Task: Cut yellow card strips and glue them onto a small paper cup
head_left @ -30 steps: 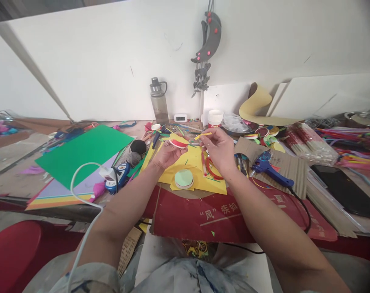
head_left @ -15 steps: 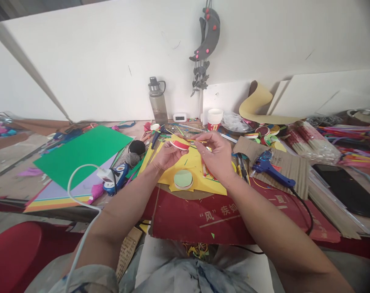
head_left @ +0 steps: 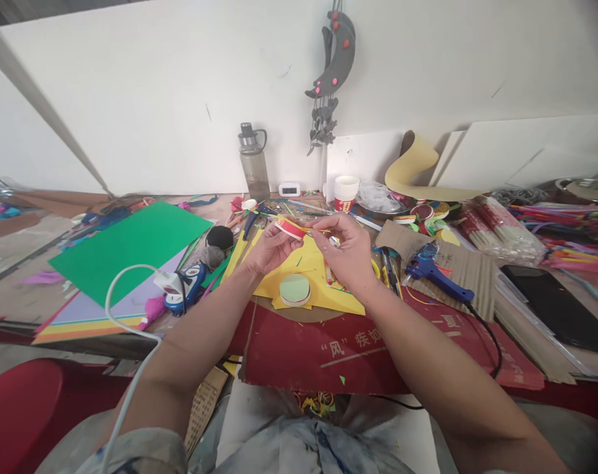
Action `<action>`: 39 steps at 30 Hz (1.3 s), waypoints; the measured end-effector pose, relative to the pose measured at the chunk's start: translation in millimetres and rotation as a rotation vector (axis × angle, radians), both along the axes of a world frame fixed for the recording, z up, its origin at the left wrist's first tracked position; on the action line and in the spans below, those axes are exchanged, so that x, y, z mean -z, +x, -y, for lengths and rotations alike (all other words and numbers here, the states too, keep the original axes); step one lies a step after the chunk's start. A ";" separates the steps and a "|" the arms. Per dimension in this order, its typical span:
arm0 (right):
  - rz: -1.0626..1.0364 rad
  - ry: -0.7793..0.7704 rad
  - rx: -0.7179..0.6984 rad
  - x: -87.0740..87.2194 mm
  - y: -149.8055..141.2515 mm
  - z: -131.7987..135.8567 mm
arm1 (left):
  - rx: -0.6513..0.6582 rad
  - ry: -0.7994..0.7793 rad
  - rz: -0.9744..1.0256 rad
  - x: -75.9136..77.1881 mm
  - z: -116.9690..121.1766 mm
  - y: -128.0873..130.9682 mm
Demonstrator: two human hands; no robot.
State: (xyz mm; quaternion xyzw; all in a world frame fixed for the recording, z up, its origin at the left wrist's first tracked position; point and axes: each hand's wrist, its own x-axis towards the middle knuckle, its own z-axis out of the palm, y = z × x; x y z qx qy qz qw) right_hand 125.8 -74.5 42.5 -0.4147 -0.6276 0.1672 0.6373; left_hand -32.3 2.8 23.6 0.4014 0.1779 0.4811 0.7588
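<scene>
My left hand (head_left: 269, 250) is closed round a small round red-and-white piece (head_left: 290, 228), held up over the yellow paper (head_left: 309, 276). My right hand (head_left: 342, 249) pinches a thin yellow strip (head_left: 313, 230) whose left end meets the red piece. Both hands nearly touch above the table's middle. A pale green disc (head_left: 294, 289) lies on the yellow paper just below them.
A green sheet (head_left: 131, 247) and coloured paper lie at the left, beside a small blue tool (head_left: 184, 290) with a white cable. A blue glue gun (head_left: 434, 272) rests on cardboard at the right. A bottle (head_left: 253, 160), a paper cup (head_left: 346, 192) and craft clutter line the back.
My right hand has moved left toward my left hand, bringing the yellow strip up against the red piece. The left hand has lifted slightly.
</scene>
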 end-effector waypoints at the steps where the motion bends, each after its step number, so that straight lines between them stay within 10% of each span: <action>1: 0.006 -0.008 0.006 -0.1 0.0 -0.3 | -0.006 -0.002 -0.007 -0.7 0.3 0.4; 39: -0.333 -0.383 -0.160 17.7 17.0 -34.5 | -0.088 0.032 -0.067 5.4 -9.2 3.1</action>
